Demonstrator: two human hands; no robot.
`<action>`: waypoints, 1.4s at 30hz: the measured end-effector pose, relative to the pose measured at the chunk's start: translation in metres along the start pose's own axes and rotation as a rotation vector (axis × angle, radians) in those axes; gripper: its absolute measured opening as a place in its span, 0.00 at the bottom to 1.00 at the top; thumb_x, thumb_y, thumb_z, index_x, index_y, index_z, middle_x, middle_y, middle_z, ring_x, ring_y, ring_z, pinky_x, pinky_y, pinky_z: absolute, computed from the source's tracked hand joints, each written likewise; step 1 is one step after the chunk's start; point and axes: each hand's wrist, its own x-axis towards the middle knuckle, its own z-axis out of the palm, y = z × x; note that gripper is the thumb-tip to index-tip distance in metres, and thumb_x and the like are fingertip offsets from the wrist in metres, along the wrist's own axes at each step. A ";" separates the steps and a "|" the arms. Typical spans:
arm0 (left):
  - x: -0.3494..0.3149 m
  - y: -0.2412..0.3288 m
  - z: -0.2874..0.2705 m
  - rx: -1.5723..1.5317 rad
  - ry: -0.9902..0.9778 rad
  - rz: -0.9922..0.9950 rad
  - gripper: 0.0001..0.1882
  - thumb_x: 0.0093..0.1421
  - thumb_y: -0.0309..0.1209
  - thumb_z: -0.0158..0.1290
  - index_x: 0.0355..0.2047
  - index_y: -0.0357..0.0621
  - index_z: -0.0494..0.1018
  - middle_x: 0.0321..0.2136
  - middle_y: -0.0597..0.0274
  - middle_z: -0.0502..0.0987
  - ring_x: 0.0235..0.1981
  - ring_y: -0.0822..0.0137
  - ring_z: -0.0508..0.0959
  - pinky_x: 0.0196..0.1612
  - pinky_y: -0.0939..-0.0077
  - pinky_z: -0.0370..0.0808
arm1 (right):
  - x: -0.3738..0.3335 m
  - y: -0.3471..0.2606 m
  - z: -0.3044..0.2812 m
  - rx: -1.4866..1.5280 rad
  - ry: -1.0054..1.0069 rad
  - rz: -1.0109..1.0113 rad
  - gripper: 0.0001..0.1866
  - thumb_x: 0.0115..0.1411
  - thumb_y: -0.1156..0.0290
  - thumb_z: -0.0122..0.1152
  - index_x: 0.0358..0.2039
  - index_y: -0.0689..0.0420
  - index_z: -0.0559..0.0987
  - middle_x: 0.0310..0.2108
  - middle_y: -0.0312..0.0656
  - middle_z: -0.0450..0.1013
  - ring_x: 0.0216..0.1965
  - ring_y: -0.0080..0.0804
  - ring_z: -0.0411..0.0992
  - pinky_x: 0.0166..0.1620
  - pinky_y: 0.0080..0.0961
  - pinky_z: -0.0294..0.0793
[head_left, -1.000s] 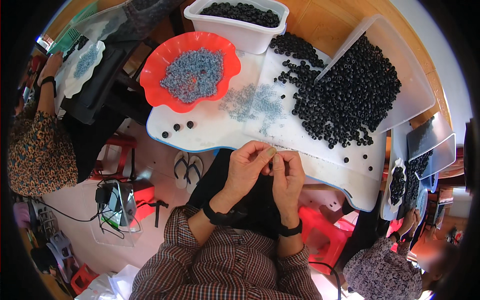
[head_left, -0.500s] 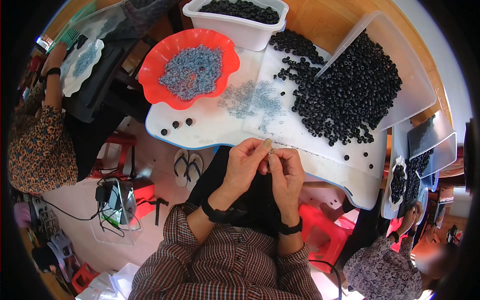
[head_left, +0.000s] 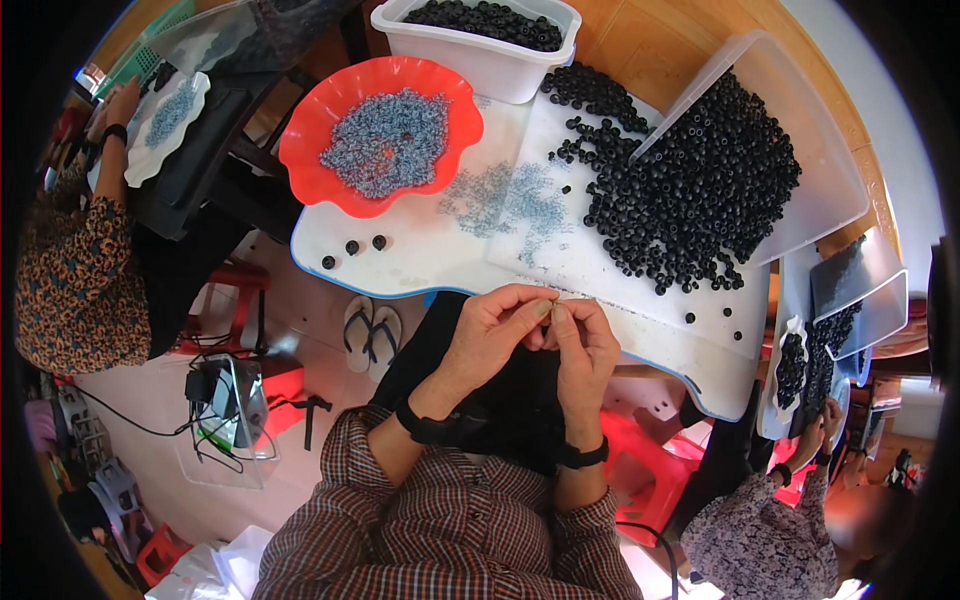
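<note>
In the head view, the left hand [head_left: 492, 335] and the right hand [head_left: 587, 350] meet in front of the near edge of the white, blue-rimmed surface [head_left: 420, 265]. On each, thumb and forefinger are drawn into a narrow pinch, the two sets of fingertips touching or almost so. Whatever lies between those fingers is too small and too covered to tell. Both wrists wear dark bands, the left one [head_left: 420, 425] just below a checked sleeve's reach.

Nearest beyond the fingers, slightly to their left, a loose scatter of small translucent bluish rings [head_left: 510, 200] lies on the surface, partly over a flat white sheet [head_left: 590, 265]. More such rings [head_left: 385, 145] fill the middle of a red, scalloped plastic dish [head_left: 305, 150], farther off to the left. Beyond the fingers to the right, a broad heap of small black round pieces [head_left: 700, 180] spills from a clear plastic bin [head_left: 835, 190] lying on its side. Three single black pieces [head_left: 352, 247] sit near the left edge, well apart from the hands. At the far side stands a white rectangular tub [head_left: 470, 70] holding further black pieces [head_left: 485, 22]
</note>
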 end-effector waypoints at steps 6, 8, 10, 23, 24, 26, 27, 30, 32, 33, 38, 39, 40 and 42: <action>0.000 -0.001 -0.001 0.137 0.036 0.079 0.08 0.64 0.26 0.51 0.41 0.35 0.75 0.23 0.68 0.75 0.22 0.80 0.73 0.25 0.88 0.72 | -0.002 -0.003 0.006 -0.012 -0.008 -0.024 0.03 0.64 0.76 0.55 0.34 0.62 0.73 0.26 0.33 0.71 0.26 0.14 0.67 0.31 0.12 0.68; -0.001 -0.003 -0.001 0.115 0.080 0.058 0.08 0.64 0.28 0.52 0.38 0.35 0.75 0.21 0.69 0.74 0.20 0.81 0.72 0.18 0.90 0.69 | -0.002 -0.002 0.008 -0.030 0.005 -0.062 0.03 0.63 0.76 0.55 0.34 0.62 0.73 0.26 0.33 0.71 0.26 0.14 0.67 0.30 0.12 0.68; -0.001 -0.002 0.002 0.137 0.100 0.058 0.08 0.64 0.29 0.52 0.37 0.36 0.75 0.20 0.69 0.74 0.19 0.81 0.72 0.16 0.89 0.67 | -0.002 0.000 0.008 -0.060 0.016 -0.078 0.03 0.63 0.76 0.55 0.34 0.62 0.73 0.26 0.33 0.71 0.25 0.14 0.66 0.30 0.12 0.68; -0.001 -0.003 0.005 0.238 0.153 0.193 0.08 0.63 0.29 0.53 0.34 0.36 0.75 0.21 0.69 0.74 0.19 0.82 0.71 0.20 0.89 0.66 | 0.000 -0.002 0.003 -0.019 -0.039 0.138 0.09 0.66 0.70 0.53 0.32 0.62 0.75 0.22 0.31 0.70 0.22 0.13 0.64 0.27 0.10 0.63; 0.000 -0.003 0.005 0.236 0.153 0.193 0.08 0.63 0.29 0.53 0.34 0.36 0.75 0.21 0.69 0.74 0.19 0.82 0.71 0.20 0.89 0.66 | 0.001 -0.001 0.003 -0.019 -0.039 0.127 0.09 0.66 0.70 0.53 0.32 0.62 0.75 0.23 0.31 0.70 0.22 0.13 0.64 0.26 0.11 0.63; 0.000 0.000 0.007 0.299 0.179 0.181 0.08 0.64 0.29 0.53 0.34 0.35 0.75 0.21 0.69 0.74 0.18 0.82 0.70 0.20 0.88 0.66 | 0.001 0.000 0.002 -0.019 -0.036 0.117 0.08 0.66 0.70 0.53 0.32 0.62 0.74 0.23 0.31 0.70 0.22 0.13 0.64 0.26 0.11 0.63; 0.000 0.000 0.008 0.299 0.178 0.180 0.08 0.64 0.29 0.53 0.34 0.35 0.75 0.21 0.69 0.74 0.18 0.82 0.70 0.20 0.88 0.66 | 0.001 0.000 0.001 -0.028 -0.028 0.096 0.07 0.65 0.72 0.54 0.33 0.62 0.74 0.23 0.32 0.70 0.22 0.13 0.64 0.26 0.11 0.64; 0.002 0.001 0.009 0.288 0.183 0.114 0.09 0.64 0.30 0.52 0.32 0.35 0.75 0.20 0.69 0.74 0.16 0.82 0.69 0.19 0.88 0.65 | 0.002 0.005 0.003 -0.075 0.003 0.024 0.04 0.64 0.75 0.54 0.34 0.62 0.73 0.25 0.32 0.69 0.23 0.14 0.64 0.26 0.12 0.64; 0.003 0.000 0.009 0.326 0.184 0.102 0.11 0.65 0.32 0.52 0.31 0.35 0.74 0.19 0.69 0.73 0.15 0.82 0.69 0.17 0.88 0.65 | 0.002 0.007 0.003 -0.115 0.028 -0.026 0.02 0.63 0.77 0.54 0.34 0.62 0.73 0.25 0.33 0.69 0.23 0.14 0.64 0.26 0.12 0.65; 0.003 0.001 0.009 0.326 0.183 0.102 0.11 0.65 0.32 0.52 0.31 0.35 0.74 0.19 0.69 0.73 0.15 0.82 0.69 0.17 0.88 0.65 | 0.002 0.008 0.002 -0.122 0.050 -0.033 0.02 0.63 0.78 0.54 0.35 0.62 0.73 0.26 0.33 0.69 0.23 0.15 0.65 0.27 0.13 0.65; 0.005 0.002 0.005 0.201 0.181 0.013 0.12 0.66 0.34 0.51 0.32 0.37 0.74 0.20 0.68 0.74 0.15 0.81 0.69 0.17 0.87 0.66 | 0.004 0.011 -0.001 -0.142 0.079 -0.052 0.01 0.63 0.78 0.54 0.35 0.62 0.72 0.26 0.33 0.68 0.23 0.14 0.65 0.27 0.12 0.66; 0.005 0.002 0.003 0.201 0.180 0.014 0.12 0.66 0.34 0.51 0.32 0.37 0.74 0.20 0.68 0.74 0.15 0.81 0.69 0.17 0.87 0.66 | 0.005 0.010 -0.001 -0.177 0.090 -0.037 0.01 0.62 0.79 0.54 0.35 0.62 0.72 0.27 0.35 0.69 0.23 0.17 0.66 0.27 0.15 0.67; 0.006 0.001 0.002 0.154 0.176 -0.004 0.12 0.65 0.34 0.51 0.33 0.37 0.74 0.21 0.68 0.74 0.15 0.81 0.70 0.18 0.87 0.68 | 0.007 0.010 -0.001 -0.211 0.102 -0.022 0.01 0.62 0.79 0.54 0.34 0.62 0.72 0.27 0.36 0.69 0.24 0.19 0.67 0.27 0.17 0.67; 0.006 0.001 0.001 0.108 0.170 -0.022 0.11 0.65 0.34 0.52 0.34 0.37 0.75 0.22 0.67 0.74 0.16 0.81 0.70 0.19 0.88 0.69 | 0.016 0.015 -0.003 -0.410 0.126 -0.161 0.01 0.61 0.79 0.55 0.34 0.62 0.73 0.28 0.39 0.70 0.25 0.26 0.68 0.28 0.22 0.69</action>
